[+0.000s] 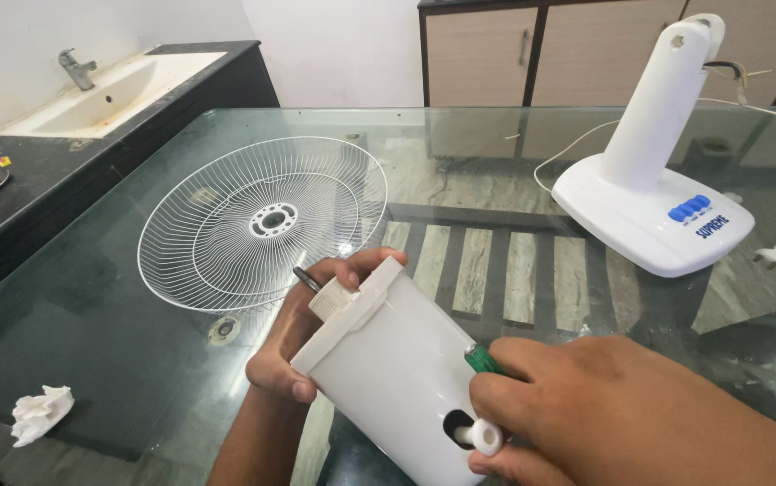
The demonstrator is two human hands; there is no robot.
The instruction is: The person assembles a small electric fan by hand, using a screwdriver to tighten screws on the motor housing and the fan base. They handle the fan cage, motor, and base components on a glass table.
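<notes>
Both hands grip a white fan motor housing (pixel 397 378) held low and centre above the glass bench (pixel 532 180). The left hand (pixel 302 333) wraps its upper-left end, by the dark motor shaft (pixel 307 280). The right hand (pixel 586 405) clamps a green-handled screwdriver (pixel 482 360) against the lower-right end, beside a white knob (pixel 482 436). The housing's long axis slants from upper left to lower right. Beyond lie a white wire fan guard (pixel 262 220), left, and a white fan stand (pixel 653 180), right.

I see a glass worktop (pixel 91 306) carrying a white wire fan guard (pixel 263 221), a white fan stand (pixel 653 193) with its plug (pixel 770 257), and crumpled tissue (pixel 40 413).
</notes>
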